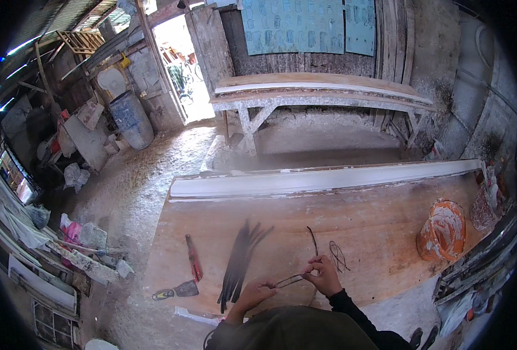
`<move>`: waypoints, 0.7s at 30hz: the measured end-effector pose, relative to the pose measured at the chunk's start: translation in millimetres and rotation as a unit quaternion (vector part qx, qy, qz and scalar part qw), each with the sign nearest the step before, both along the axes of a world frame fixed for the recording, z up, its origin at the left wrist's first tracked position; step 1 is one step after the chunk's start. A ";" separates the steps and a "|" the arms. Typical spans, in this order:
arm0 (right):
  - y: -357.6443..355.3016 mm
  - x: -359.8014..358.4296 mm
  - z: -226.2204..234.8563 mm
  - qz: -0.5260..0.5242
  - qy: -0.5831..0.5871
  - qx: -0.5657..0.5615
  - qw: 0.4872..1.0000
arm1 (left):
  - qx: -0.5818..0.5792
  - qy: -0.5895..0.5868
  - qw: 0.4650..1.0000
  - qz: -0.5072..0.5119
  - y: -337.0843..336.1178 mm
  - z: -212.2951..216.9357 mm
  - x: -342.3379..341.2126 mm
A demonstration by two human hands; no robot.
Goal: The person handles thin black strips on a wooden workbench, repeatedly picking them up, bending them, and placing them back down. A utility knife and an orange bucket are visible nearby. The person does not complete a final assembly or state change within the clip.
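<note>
we see both hands pinched on one thin dark wire strand [290,280] held just above the near edge of the wooden work table [363,221]: left hand [257,290] closed on the strand's left end, right hand [325,274] closed on its right end, fingers curled tight, strand stretched between them. right hand looks to be bending or twisting the end, can't tell exactly, too small. to do this well we'd judge: keep the left pinch fixed as anchor, let the right do the turning, keep the strand taut so it doesn't kink. bundle of dark strands [239,262] lies fanned on the table just beyond the left hand, a bent wire loop [338,255] beside the right. red-handled tool [193,258] and scraper [177,290] sit well left. long white moulding [322,178] runs along the far edge, orange bucket [442,230] at far right.
</note>
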State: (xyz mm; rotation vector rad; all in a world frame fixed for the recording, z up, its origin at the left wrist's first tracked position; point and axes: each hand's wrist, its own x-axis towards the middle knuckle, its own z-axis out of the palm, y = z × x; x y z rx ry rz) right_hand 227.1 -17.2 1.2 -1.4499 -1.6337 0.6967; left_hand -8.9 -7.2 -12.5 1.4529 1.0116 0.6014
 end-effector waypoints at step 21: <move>-8.3 -7.8 27.3 0.322 0.273 -0.261 0.868 | 0.013 0.037 0.984 0.174 -2.3 -30.6 3.2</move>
